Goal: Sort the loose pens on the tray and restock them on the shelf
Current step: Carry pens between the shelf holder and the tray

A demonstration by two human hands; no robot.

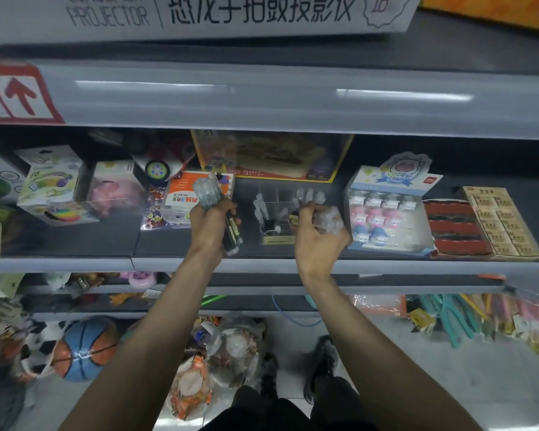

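Observation:
My left hand (210, 227) grips a bundle of pens (207, 191) with clear caps pointing up and dark barrels sticking out below near the shelf's front. My right hand (316, 236) holds a second bunch of clear-capped pens (327, 219) lying to the right. Between the hands stands a clear divided pen holder (274, 209) on the grey shelf (75, 241), with several pens upright in its compartments. A yellow label sits at the holder's front.
A white and orange box (184, 194) stands just behind my left hand. A blue display box of small cow figures (383, 219) sits right of my right hand, with tan eraser boxes (501, 222) further right. Toy boxes fill the left side. Balls lie on the floor below.

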